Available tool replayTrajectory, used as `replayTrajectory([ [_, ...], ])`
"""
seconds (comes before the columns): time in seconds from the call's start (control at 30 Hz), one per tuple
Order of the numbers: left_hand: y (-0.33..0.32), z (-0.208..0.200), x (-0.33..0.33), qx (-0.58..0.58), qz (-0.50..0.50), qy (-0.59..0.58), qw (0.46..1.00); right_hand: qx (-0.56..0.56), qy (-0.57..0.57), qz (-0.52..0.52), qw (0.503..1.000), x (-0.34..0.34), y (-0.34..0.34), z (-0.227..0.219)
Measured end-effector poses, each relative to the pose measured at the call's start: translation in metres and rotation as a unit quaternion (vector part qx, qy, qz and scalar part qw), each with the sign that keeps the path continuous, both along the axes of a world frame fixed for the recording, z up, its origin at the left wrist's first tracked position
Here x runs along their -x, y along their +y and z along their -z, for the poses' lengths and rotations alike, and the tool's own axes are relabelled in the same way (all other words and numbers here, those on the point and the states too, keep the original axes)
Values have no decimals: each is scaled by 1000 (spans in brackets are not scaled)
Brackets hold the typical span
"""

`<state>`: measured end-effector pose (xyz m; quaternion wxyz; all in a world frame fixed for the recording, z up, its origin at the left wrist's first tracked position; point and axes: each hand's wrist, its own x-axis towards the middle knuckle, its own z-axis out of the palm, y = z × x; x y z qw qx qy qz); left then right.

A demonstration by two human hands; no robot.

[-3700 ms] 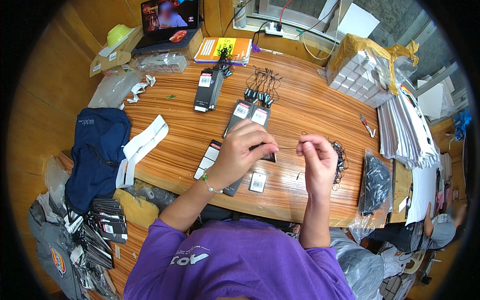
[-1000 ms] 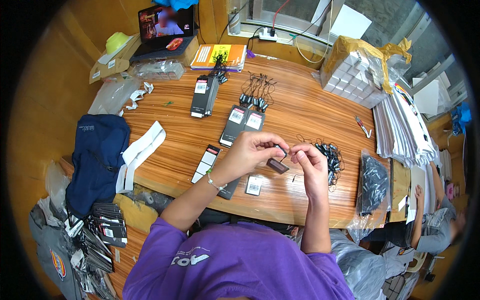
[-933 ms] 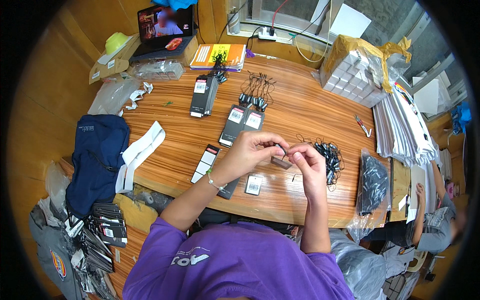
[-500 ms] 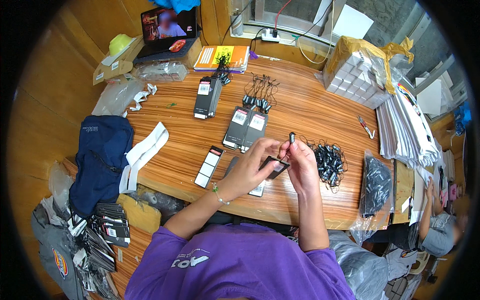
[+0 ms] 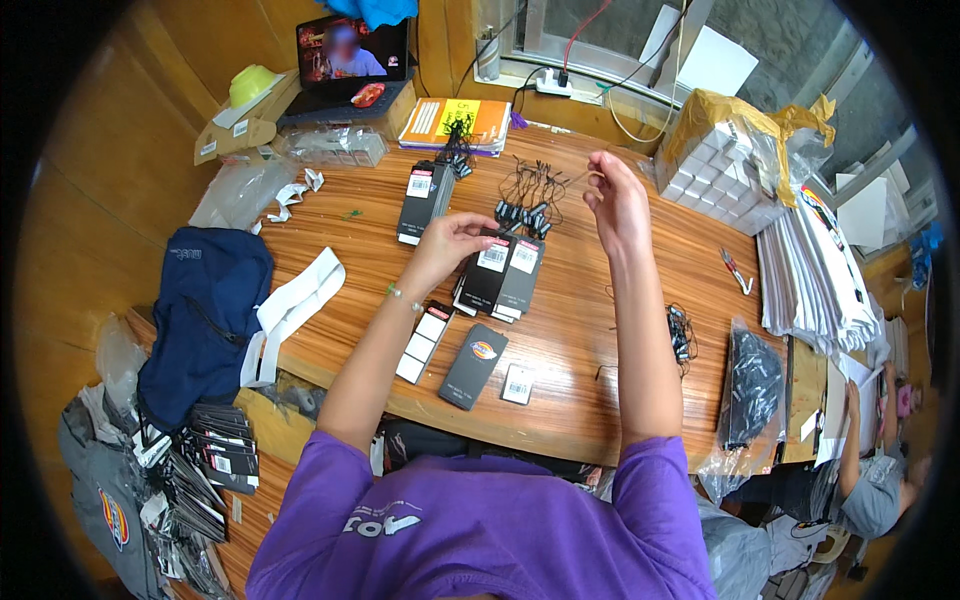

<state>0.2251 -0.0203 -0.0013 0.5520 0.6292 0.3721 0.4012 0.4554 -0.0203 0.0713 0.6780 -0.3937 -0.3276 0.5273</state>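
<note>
My left hand pinches the top of a black hang tag, laid over one of two small stacks. Beside it lies the other stack of tags. My right hand is raised to the right, thumb and fingers pinched on a thin cord that faintly runs toward the tags. Black strings with small dark toggles fan out above the stacks. Nearer me are a grey tag, a small barcode sticker stack and a black card with white labels.
A finished-looking tag bundle lies farther left. My right forearm partly covers a pile of loose strings. A plastic bag of dark pieces, stacked white bags and a box-filled package line the right. Another person's arm shows far right.
My hands have parted: the left moved up and left with the tag onto the stack, the right rose away. The grey tag and sticker stack are now uncovered.
</note>
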Motion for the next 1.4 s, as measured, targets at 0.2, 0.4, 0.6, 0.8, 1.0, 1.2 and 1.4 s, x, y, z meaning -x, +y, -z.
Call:
replayTrajectory([
  [0.2,34,25,-3,-12,-35,124,992,70,-43,-39,996,-9,81,27],
  [0.4,21,13,-6,-130,-81,250,956,127,-99,-89,983,-9,121,63],
  [0.6,-28,-1,7,-125,-108,171,971,174,-199,-111,958,-14,125,94],
  [0.8,-72,-15,26,-155,6,259,953,7,-308,-50,950,-21,55,95],
  [1.0,-104,-15,19,-172,95,303,933,74,-322,-214,919,3,-114,81],
  [1.2,-107,8,26,-47,89,229,968,-12,-662,-140,736,36,-183,80],
  [1.4,-117,-3,24,-200,17,239,950,3,-612,-105,784,36,-190,93],
])
